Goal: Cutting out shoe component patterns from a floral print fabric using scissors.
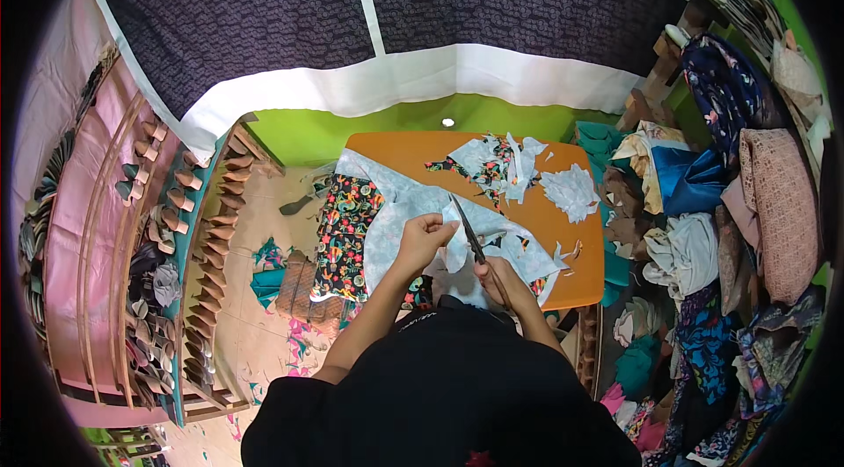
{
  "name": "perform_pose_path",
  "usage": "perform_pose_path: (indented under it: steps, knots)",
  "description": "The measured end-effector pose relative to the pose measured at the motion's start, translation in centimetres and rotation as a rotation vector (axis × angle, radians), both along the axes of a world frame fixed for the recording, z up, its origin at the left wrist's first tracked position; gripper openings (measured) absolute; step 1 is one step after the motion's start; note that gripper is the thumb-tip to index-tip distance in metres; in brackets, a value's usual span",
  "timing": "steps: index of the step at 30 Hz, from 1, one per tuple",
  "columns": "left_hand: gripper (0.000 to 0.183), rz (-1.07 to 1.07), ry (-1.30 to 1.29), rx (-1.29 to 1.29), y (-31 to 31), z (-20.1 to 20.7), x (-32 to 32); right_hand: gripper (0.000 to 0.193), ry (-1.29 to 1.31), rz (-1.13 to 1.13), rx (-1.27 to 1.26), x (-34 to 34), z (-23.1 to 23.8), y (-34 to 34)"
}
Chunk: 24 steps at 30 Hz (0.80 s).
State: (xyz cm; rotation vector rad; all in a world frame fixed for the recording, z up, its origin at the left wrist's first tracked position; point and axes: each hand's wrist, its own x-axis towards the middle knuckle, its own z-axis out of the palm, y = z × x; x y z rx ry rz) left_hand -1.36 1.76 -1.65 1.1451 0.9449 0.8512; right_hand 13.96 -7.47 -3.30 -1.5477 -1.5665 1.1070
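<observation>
Over an orange table [580, 265] I hold a pair of dark scissors [469, 228] in my right hand [501, 277], its blades pointing up and away from me. The blades lie close beside a pale piece of fabric [455, 249] pinched between the fingers of my left hand [425, 238]. Beneath both hands spreads a large cloth [400, 194], its pale grey-white back facing up. At the left its folded part shows a black floral print [345, 219]. Whether the blades are closed on the fabric is too small to tell.
Fabric scraps [492, 164] and a crumpled pale pile [571, 192] lie on the table's far right. Wooden racks of shoe forms [211, 291] stand left. Heaped cloths [690, 247] line the right side. A dark patterned curtain [475, 10] hangs ahead. Scraps [303, 344] litter the floor.
</observation>
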Motion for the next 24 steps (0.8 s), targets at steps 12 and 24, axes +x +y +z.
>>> perform_pose_path:
  steps: [12,24]
  knots:
    - [0.021,-0.106,0.055,0.058,0.0,-0.4,-0.5,0.050,-0.008,0.028,-0.097,0.5,0.3,0.0]
    - [0.014,0.030,-0.007,0.068,-0.2,-0.3,0.6,0.076,0.087,-0.028,0.062,-0.6,-0.6,-0.3]
